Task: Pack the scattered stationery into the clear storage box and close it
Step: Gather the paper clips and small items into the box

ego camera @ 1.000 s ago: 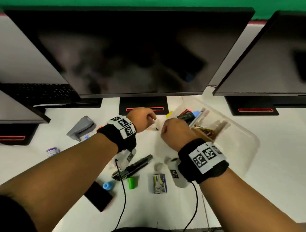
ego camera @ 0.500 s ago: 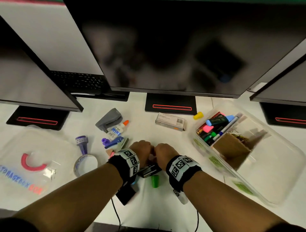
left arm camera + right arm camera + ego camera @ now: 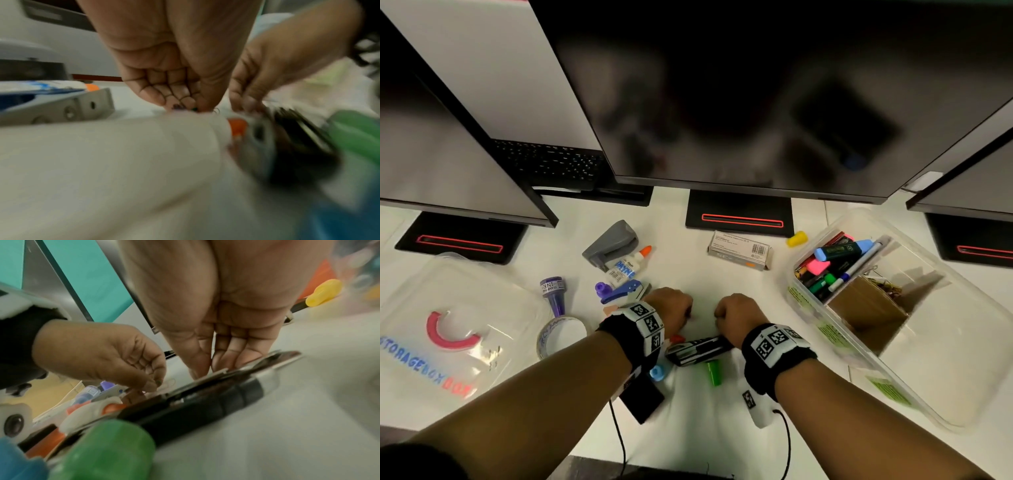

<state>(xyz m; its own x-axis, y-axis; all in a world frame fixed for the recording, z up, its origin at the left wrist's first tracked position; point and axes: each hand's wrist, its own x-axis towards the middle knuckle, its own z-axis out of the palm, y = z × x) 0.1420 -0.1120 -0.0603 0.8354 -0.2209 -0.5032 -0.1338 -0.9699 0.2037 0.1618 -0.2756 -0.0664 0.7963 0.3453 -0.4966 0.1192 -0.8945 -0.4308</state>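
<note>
Fingers of both hands are curled down toward the white desk (image 3: 722, 428) near the middle of its front edge: those of the left hand (image 3: 671, 308) are bunched together with the tips at the desk surface over some very small items that are too blurred to name, and those of the right hand (image 3: 736, 313) are together with the tips down just behind a black and silver stapler (image 3: 698, 351); whether either hand really pinches something I cannot tell. From the largest thing: three dark monitors (image 3: 739, 102) stand along the back edge of the desk. At the right edge lies the clear plastic storage box (image 3: 945, 359), open, with coloured markers (image 3: 835, 263) and a brown cardboard piece (image 3: 866, 305) in its back part. Its clear lid with a pink handle (image 3: 448, 332) lies flat at the left edge. Between them, toward the back, are a grey hole punch (image 3: 613, 245), a white glue bottle with an orange cap (image 3: 630, 263) and a grey staple box (image 3: 739, 253). Nearer the left hand are a roll of clear tape (image 3: 561, 334), a purple ink bottle (image 3: 554, 291) and a blue and white staple remover (image 3: 625, 289). Just in front of the stapler lies a small green cap (image 3: 714, 371), and beside the storage box a small yellow cap (image 3: 797, 238).
</note>
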